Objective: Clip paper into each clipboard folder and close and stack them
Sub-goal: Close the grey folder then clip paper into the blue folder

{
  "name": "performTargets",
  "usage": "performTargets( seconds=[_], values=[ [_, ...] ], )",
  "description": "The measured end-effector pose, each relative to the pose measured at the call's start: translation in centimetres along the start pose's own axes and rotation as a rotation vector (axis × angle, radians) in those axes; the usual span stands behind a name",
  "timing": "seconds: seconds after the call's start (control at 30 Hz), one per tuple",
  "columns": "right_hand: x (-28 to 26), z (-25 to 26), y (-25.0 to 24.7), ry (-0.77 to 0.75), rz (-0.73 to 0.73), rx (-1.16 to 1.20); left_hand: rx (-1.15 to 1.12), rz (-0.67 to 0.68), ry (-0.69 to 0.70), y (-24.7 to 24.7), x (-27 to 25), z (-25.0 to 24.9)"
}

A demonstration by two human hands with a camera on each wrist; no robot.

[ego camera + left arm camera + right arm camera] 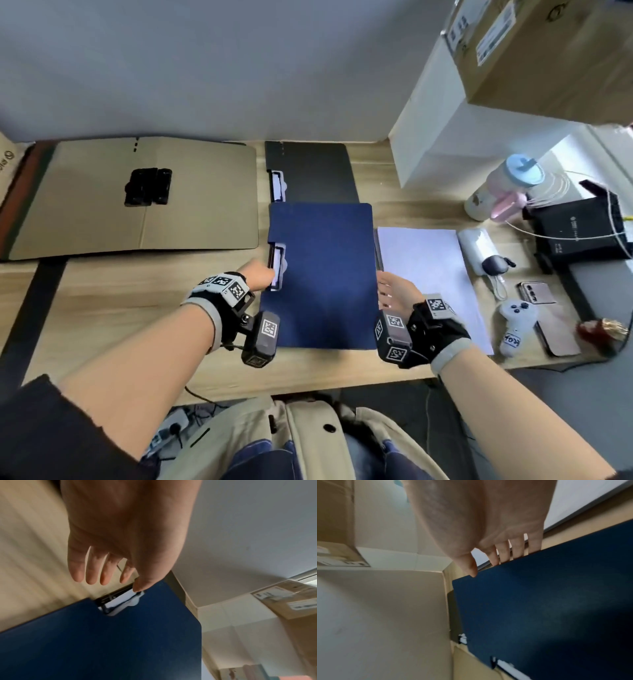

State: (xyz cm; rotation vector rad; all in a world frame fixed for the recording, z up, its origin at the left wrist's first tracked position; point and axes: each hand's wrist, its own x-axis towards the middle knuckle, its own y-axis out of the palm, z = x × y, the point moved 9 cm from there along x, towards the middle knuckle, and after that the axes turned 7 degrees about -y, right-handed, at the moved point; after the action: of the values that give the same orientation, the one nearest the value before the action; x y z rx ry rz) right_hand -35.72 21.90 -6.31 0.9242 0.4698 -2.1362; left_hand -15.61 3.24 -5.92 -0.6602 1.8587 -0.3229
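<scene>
Blue folder (322,274) closed, both grips released: left hand (258,275) touches its clip (278,265), right hand (397,291) its edge; next, probably lift it onto the black folder (315,171).

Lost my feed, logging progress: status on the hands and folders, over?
Left hand open, thumb on blue closed clipboard folder's metal clip. Right hand open, fingers at its right edge. Black closed folder behind, tan folder open. Nothing blocking.
</scene>
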Motion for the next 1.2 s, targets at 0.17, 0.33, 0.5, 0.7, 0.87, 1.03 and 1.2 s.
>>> performTargets(
  seconds=[0.17,0.33,0.5,0.7,0.87,1.03,1.2],
  values=[
    [4.4,-3.6,-1.5,0.038,-0.121,-0.091,0.101,0.027,-0.133,2.1,2.2,2.9],
    [6.6,-5.2,-2.4,0.108,-0.174,-0.365,-0.015,0.133,-0.215,3.7,1.9,5.2],
    [6.1,-4.3,-2.1,0.116,-0.165,-0.277,-0.246,0.439,-0.163,4.7,1.6,6.8],
    [4.8,-0.3,-0.4,0.006,-0.125,0.009,-0.438,0.455,-0.048,0.6,0.4,4.7],
    [6.2,4.6,0.0,-0.139,-0.192,0.062,-0.557,0.342,0.043,-3.3,2.4,-0.8],
    [8.4,7.1,0.2,-0.154,-0.219,0.105,-0.695,0.234,-0.002,-5.4,4.9,-4.5],
    [10.0,8.3,0.8,-0.128,-0.268,0.175,-0.787,0.108,-0.107,-5.7,7.0,-5.2]
  ],
)
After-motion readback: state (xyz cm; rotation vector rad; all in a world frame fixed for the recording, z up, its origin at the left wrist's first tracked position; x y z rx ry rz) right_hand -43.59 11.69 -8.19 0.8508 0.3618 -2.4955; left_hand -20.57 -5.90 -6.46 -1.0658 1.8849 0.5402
